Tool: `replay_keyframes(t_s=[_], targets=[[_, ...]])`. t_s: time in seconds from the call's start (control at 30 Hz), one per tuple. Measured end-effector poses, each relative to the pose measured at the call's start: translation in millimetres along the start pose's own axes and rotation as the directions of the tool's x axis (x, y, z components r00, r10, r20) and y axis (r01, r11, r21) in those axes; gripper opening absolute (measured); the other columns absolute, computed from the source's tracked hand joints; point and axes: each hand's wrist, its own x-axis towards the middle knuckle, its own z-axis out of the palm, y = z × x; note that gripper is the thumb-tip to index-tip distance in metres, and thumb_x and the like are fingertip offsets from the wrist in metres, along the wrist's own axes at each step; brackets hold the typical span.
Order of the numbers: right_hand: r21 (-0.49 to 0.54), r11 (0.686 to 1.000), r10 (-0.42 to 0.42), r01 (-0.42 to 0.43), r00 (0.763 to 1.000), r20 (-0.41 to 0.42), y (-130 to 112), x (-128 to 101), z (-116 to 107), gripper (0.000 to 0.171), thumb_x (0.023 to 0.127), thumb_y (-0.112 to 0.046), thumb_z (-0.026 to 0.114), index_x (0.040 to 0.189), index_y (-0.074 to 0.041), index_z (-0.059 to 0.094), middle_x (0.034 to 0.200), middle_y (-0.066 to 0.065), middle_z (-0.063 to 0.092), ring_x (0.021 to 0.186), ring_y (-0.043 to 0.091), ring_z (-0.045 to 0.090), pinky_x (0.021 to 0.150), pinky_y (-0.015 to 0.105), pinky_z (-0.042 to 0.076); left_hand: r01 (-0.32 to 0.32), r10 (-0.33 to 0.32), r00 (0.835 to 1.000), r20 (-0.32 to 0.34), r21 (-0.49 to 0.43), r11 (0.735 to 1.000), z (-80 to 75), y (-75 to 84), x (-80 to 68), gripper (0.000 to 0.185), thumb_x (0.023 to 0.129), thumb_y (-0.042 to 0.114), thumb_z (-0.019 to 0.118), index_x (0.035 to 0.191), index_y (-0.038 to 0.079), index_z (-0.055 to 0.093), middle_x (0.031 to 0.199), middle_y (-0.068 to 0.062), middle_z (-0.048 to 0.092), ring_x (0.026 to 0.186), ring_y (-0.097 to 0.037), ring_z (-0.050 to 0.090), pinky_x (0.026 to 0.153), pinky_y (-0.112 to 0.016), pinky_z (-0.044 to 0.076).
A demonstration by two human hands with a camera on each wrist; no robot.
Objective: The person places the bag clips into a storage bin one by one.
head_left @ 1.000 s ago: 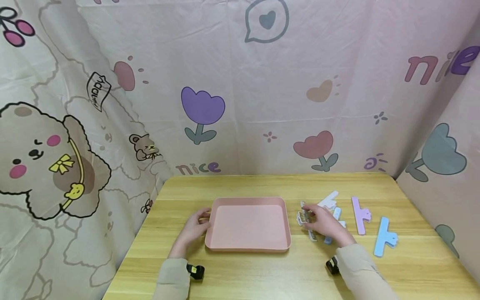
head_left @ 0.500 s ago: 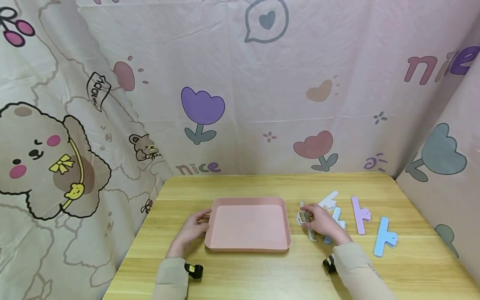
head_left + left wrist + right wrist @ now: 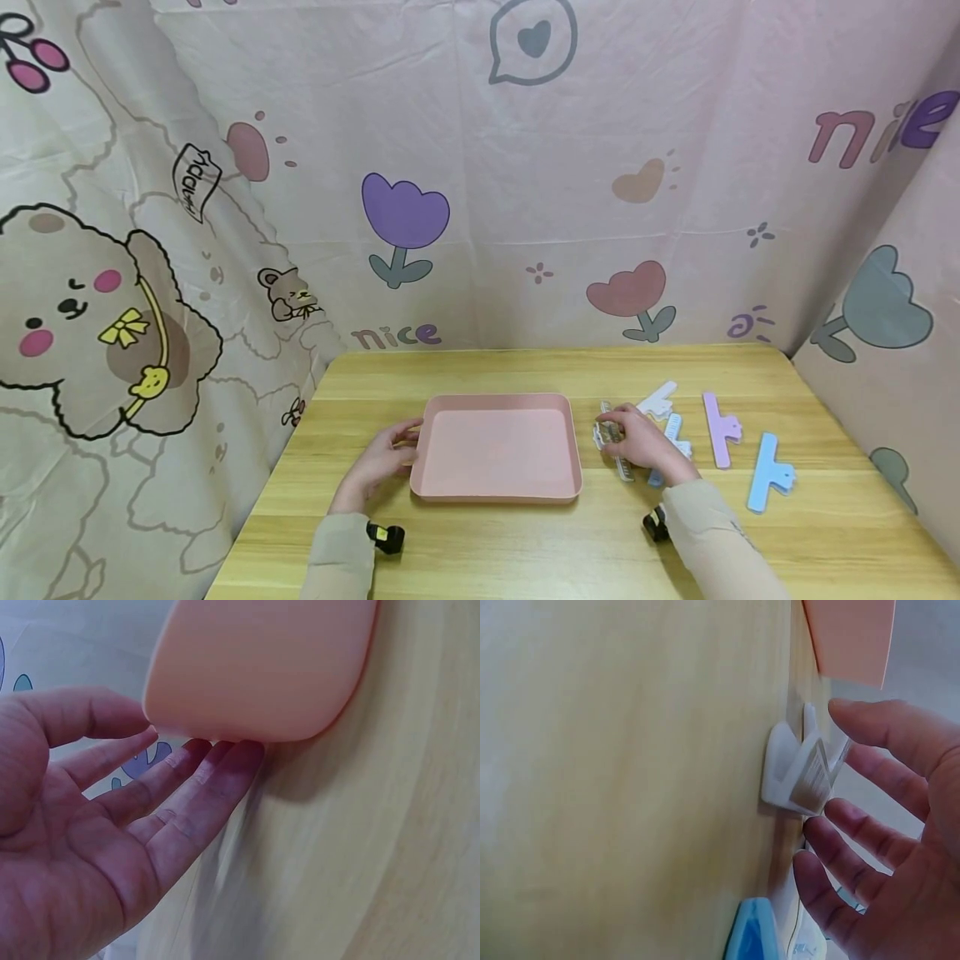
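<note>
A shallow pink tray [image 3: 495, 499] lies on the table, its wall [image 3: 262, 667] large in the left wrist view. My left hand [image 3: 379, 463] is at its left side, fingertips touching the lower wall and thumb near the rim. To the tray's right, a white clip with a long toothed bar [image 3: 624, 471] lies on the table. Over it is my right hand [image 3: 637, 437], hiding part of the clip in the head view. In the right wrist view, thumb and relaxed fingers spread around the white clip [image 3: 784, 776] without closing on it.
Behind and beside my right hand lie another white clip [image 3: 657, 402] and a pale blue clip [image 3: 672, 428]. Farther right are a purple clip [image 3: 717, 432] and a blue clip [image 3: 765, 473]. A patterned curtain [image 3: 495, 167] hangs at the wooden table's back edge.
My right hand and forearm have shifted slightly left over the white clip. My left forearm has also drifted a little left. Tray and clips stay in place.
</note>
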Motion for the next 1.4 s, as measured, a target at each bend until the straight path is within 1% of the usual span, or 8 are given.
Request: replay_keyframes(t_s=[0.13,0.43,0.57,0.77,0.87,1.03,1.2,1.4], targets=[[0.017,1.000,0.022,-0.022,1.000,0.000,0,0,0,0.048,0.076,-0.013,0.083,0.121,-0.005,0.067,0.123,0.019,0.055,0.106,0.038,0.056,0.091,0.057,0.047,0.005,-0.005,1.000,-0.004,-0.010,1.000,0.4,0.1,0.2,0.063,0.085,-0.010,0.053,0.146,-0.005,0.038,0.132,-0.029,0.047,0.106,-0.034,0.060,0.078,-0.045,0.057],[0.065,0.998,0.008,-0.007,1.000,-0.023,0,1,-4,0.047,0.072,-0.013,0.085,0.114,-0.003,0.069,0.117,0.019,0.058,0.091,0.028,0.056,0.080,0.047,0.050,0.016,-0.017,1.000,-0.021,-0.021,1.000,2.6,1.6,0.2,0.062,0.086,-0.010,0.054,0.146,-0.003,0.039,0.133,-0.029,0.047,0.107,-0.035,0.059,0.079,-0.046,0.057],[0.148,0.989,0.000,0.004,1.000,-0.030,0,-1,-8,0.047,0.072,-0.009,0.084,0.114,0.002,0.067,0.110,0.019,0.061,0.088,0.029,0.058,0.075,0.044,0.051,0.009,-0.009,1.000,-0.004,-0.029,1.000,4.1,0.5,0.8,0.063,0.086,-0.009,0.055,0.146,-0.004,0.039,0.133,-0.030,0.047,0.105,-0.035,0.060,0.079,-0.046,0.057],[0.233,0.971,0.054,-0.046,0.998,-0.026,0,-5,-15,0.048,0.075,-0.011,0.083,0.117,0.004,0.064,0.116,0.023,0.063,0.099,0.037,0.064,0.085,0.051,0.053,-0.006,0.008,0.999,0.043,-0.062,0.998,6.2,-3.4,3.3,0.066,0.084,-0.009,0.059,0.147,-0.005,0.036,0.134,-0.031,0.045,0.111,-0.038,0.058,0.081,-0.046,0.057],[0.262,0.963,0.076,-0.061,0.996,-0.048,0,-4,-20,0.046,0.076,-0.011,0.082,0.117,0.002,0.065,0.118,0.022,0.064,0.101,0.038,0.063,0.085,0.050,0.054,-0.015,0.019,0.998,0.059,-0.065,0.998,8.0,-4.6,4.4,0.068,0.083,-0.009,0.060,0.147,-0.006,0.036,0.135,-0.032,0.045,0.112,-0.040,0.058,0.082,-0.045,0.056],[0.313,0.949,0.062,-0.031,0.994,-0.088,-4,-3,-31,0.044,0.079,-0.012,0.080,0.118,0.002,0.063,0.118,0.020,0.063,0.103,0.040,0.062,0.081,0.044,0.055,-0.018,0.023,0.997,0.069,-0.076,0.997,11.6,-4.5,5.0,0.069,0.083,-0.010,0.060,0.147,-0.006,0.035,0.136,-0.032,0.044,0.113,-0.041,0.057,0.082,-0.045,0.056],[0.320,0.946,-0.007,0.048,0.992,-0.127,-15,1,-40,0.043,0.081,-0.011,0.078,0.118,0.004,0.062,0.114,0.020,0.064,0.099,0.037,0.063,0.079,0.040,0.056,-0.016,0.023,0.997,0.079,-0.091,0.996,13.4,-2.8,4.4,0.069,0.084,-0.010,0.059,0.148,-0.006,0.033,0.136,-0.033,0.042,0.113,-0.042,0.057,0.083,-0.046,0.056],[0.390,0.920,0.007,0.029,0.996,-0.090,-31,12,-46,0.045,0.081,-0.014,0.079,0.118,0.004,0.061,0.111,0.018,0.063,0.096,0.030,0.064,0.069,0.031,0.055,-0.020,0.029,0.994,0.101,-0.089,0.996,14.0,-1.4,3.7,0.068,0.085,-0.011,0.057,0.148,-0.007,0.031,0.137,-0.035,0.040,0.112,-0.042,0.057,0.084,-0.046,0.056]])
